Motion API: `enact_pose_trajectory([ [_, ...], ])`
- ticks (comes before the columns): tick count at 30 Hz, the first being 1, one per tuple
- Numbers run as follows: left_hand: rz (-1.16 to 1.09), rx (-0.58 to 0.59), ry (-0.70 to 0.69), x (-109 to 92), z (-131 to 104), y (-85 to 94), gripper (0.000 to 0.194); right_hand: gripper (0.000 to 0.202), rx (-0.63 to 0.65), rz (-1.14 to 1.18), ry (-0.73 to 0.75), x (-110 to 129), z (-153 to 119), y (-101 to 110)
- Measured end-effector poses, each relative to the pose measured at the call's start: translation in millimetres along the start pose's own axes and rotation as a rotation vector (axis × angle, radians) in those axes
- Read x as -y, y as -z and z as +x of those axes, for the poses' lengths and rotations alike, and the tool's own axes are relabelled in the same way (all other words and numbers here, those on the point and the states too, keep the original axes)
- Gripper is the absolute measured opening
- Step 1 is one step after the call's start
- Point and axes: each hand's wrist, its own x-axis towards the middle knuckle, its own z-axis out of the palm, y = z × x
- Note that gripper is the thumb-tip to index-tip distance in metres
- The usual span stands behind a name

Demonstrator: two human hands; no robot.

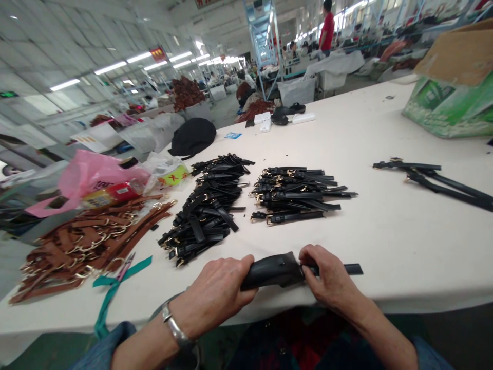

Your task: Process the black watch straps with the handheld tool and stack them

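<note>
Near the front edge of the table, my left hand (219, 285) is wrapped round a black handheld tool (271, 270) with a rounded casing; its exact kind is not clear. Just right of the tool's end, my right hand (327, 275) pinches a black strap (353, 269), whose flat end sticks out past the fingers. Where strap and tool meet is partly hidden by my fingers. Beyond my hands lie two piles of black buckled straps, a long left pile (210, 205) and a smaller right pile (300, 190).
Brown straps with gold rings (88, 231) lie at the left, beside small scissors (125, 267) and teal ribbon (110, 298). A pink bag (92, 174) and black cap (193, 136) sit farther back. More black straps (435, 177) and a green box (442, 105) are at the right.
</note>
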Motion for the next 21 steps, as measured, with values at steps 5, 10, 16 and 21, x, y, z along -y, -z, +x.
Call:
enact_pose_trajectory([
  [5,-0.012,0.030,0.002,9.7,-8.1,1.0,0.013,0.020,0.000,0.004,0.002,1.5,-1.6,1.6],
  [10,0.059,0.003,-0.033,1.2,-1.6,9.1,0.015,0.020,-0.009,-0.006,0.006,0.2,-1.2,0.4],
  [16,-0.049,-0.028,0.052,6.2,2.3,-10.8,0.018,0.018,-0.004,0.011,0.010,-1.6,-1.1,0.2],
  [21,-0.073,-0.027,0.103,15.4,-6.7,-11.5,0.016,0.018,-0.009,0.025,0.000,-0.3,-1.6,2.0],
])
